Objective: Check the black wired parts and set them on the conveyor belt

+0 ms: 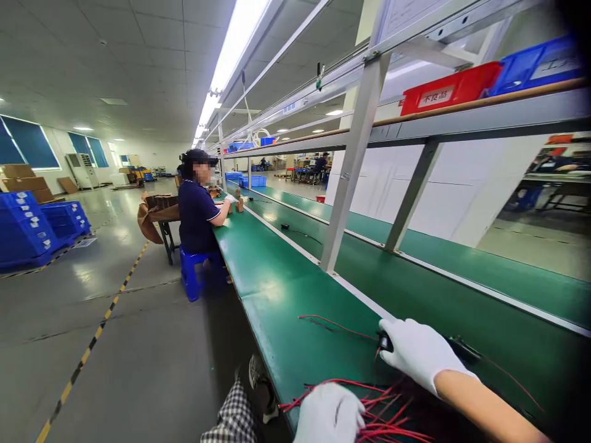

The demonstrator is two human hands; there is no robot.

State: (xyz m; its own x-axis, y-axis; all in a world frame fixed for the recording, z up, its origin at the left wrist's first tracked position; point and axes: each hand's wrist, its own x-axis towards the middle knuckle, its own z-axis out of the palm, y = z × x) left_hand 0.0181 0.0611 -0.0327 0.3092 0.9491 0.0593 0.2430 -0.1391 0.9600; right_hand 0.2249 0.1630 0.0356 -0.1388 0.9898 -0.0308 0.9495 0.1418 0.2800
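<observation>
My right hand (415,351), in a white glove, is closed on a small black part (384,340) above the green bench (272,295). A thin red wire (341,325) runs left from that part along the bench. My left hand (329,413), also gloved in white, lies over a bundle of red wires (392,424) at the bench's near edge. Its fingers curl among the wires, and what they grip is hidden. Behind my right hand another black part (465,349) with a thin wire lies on the bench.
A person (198,206) sits on a blue stool (190,274) farther along the bench. A metal post (353,166) rises beyond my hands. Red (450,89) and blue (535,66) bins stand on the upper shelf. A black connector (285,226) lies farther down.
</observation>
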